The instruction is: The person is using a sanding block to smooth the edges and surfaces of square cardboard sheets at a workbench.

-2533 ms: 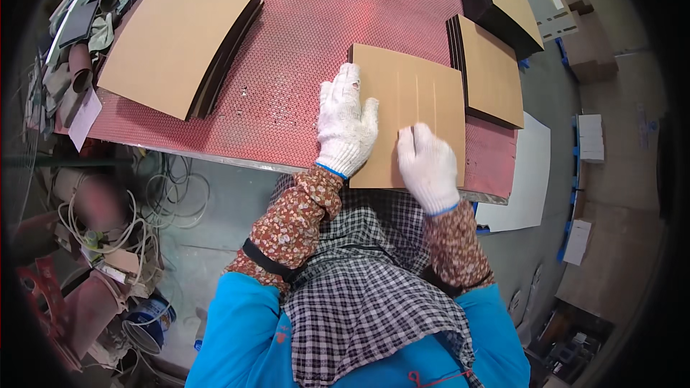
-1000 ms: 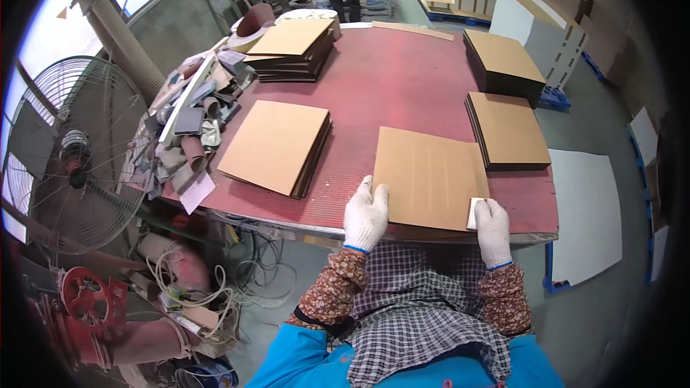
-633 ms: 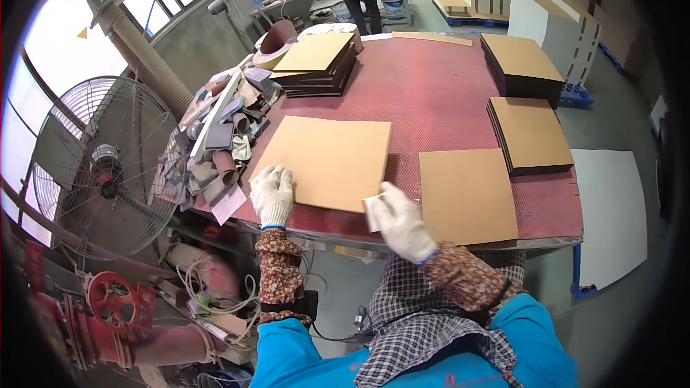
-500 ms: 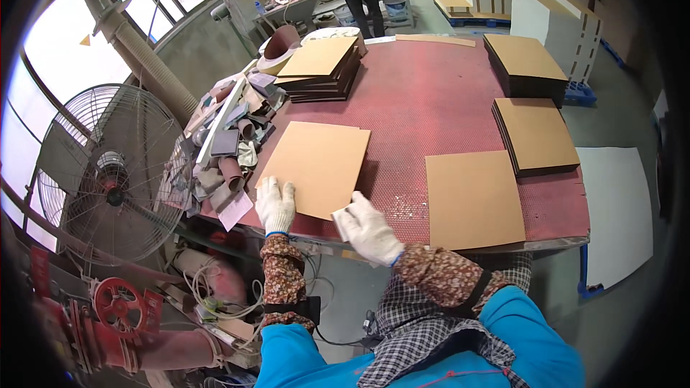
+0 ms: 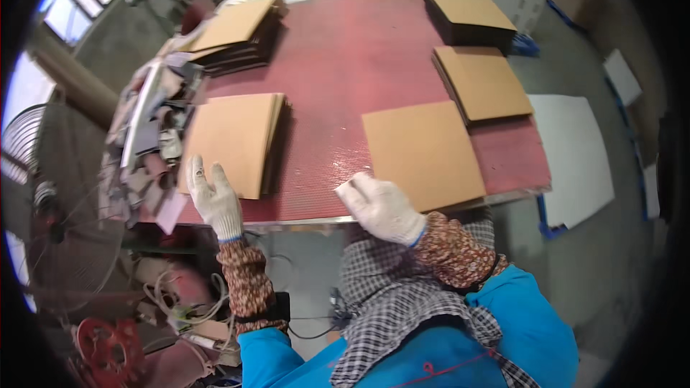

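My left hand [image 5: 215,201], in a white knitted glove, is open with its fingers apart by the near left corner of a stack of tan boards [image 5: 228,145]. The boards' right edges are slightly uneven. My right hand [image 5: 388,210], gloved too, is closed around a small pale flat piece [image 5: 346,185], mostly hidden by the fingers. It hovers over the table's near edge, at the near left corner of a single tan board [image 5: 424,154] lying flat.
More stacks of tan boards with dark edges stand at the far left [image 5: 241,25], far right [image 5: 467,11] and right [image 5: 485,86] of the red table [image 5: 338,50]. Scraps of sandpaper [image 5: 154,133] pile up along the left side. A large fan [image 5: 54,223] stands beyond them.
My left hand has lifted off the left stack. My right hand has moved away from that stack toward the right-hand board, still with the pale piece. The view has swung right.
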